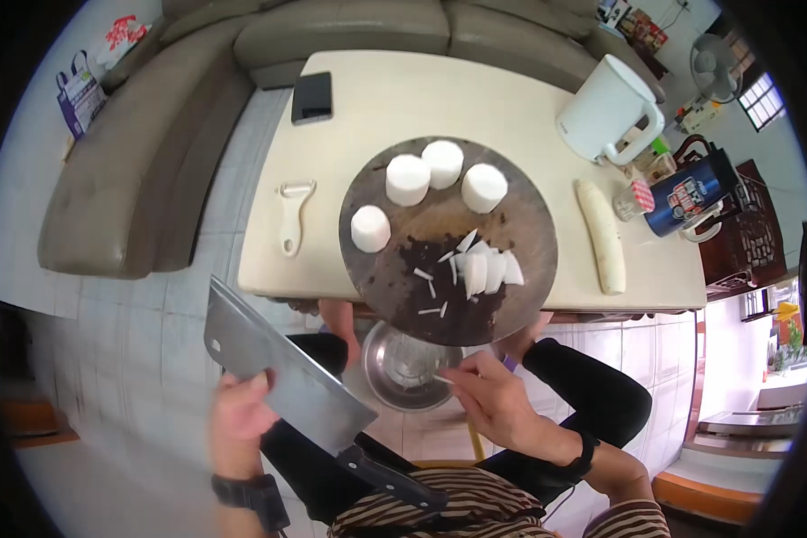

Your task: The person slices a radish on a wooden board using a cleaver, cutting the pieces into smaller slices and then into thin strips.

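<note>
My left hand (pixel 242 408), a little blurred, grips a cleaver (pixel 278 359) by its blade, its black handle pointing toward my lap. The fingers of my right hand (pixel 502 403) pinch a thin white radish strip (pixel 442 378) over the rim of a metal bowl (pixel 375 377). Low between my legs, the bowl has pale bits inside. Above it, a round dark cutting board (pixel 533 242) overhangs the table edge. On the board are several upright white radish chunks (pixel 407 179), a clump of slices (pixel 484 272) and several loose strips (pixel 432 289).
The cream table (pixel 475 85) holds a peeler (pixel 293 215), a phone (pixel 312 99), a long pale radish (pixel 603 238), a white kettle (pixel 605 108), a red-lidded jar (pixel 634 199) and a blue tumbler (pixel 690 193). A grey sofa (pixel 341 36) stands behind.
</note>
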{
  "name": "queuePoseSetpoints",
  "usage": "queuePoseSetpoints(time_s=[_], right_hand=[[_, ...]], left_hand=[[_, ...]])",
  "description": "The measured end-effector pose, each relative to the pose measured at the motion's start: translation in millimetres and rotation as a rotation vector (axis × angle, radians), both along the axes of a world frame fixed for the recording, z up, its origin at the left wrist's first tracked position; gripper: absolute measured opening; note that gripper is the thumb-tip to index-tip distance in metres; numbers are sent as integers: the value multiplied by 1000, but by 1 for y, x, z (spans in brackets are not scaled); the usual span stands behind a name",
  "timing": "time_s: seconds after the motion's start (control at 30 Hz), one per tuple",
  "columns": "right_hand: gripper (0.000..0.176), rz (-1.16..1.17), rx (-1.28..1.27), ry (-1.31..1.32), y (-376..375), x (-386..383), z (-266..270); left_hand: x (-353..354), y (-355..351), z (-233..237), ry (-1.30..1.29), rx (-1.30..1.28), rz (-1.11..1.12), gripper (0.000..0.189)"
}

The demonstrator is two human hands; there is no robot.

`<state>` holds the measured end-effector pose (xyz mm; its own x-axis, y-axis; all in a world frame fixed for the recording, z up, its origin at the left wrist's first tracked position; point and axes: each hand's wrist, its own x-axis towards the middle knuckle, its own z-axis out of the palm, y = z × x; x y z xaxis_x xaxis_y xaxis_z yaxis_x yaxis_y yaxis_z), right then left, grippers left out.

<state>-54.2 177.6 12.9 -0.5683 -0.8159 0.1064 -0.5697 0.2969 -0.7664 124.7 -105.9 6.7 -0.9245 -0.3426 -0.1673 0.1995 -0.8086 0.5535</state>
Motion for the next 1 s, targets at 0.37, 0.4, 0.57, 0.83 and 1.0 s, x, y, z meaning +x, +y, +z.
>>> queuePoseSetpoints(time_s=[0.37, 0.4, 0.57, 0.83, 1.0], right_hand=[[23, 69, -48, 510, -49, -45, -1], [23, 68, -51, 513, -54, -50, -3], [18, -32, -48, 602, -65, -78, -8], [18, 91, -65, 560, -44, -54, 4], [12, 81, -93, 555, -45, -68, -4]], left_hand=[[-31, 16, 33, 92, 4, -125, 39], [-29, 14, 26, 37, -41, -131, 48], [-35, 18, 28, -23, -67, -159, 56], [-43, 23, 27, -38, -78, -154, 55], [-43, 26, 31, -33, -96, -139, 55]])
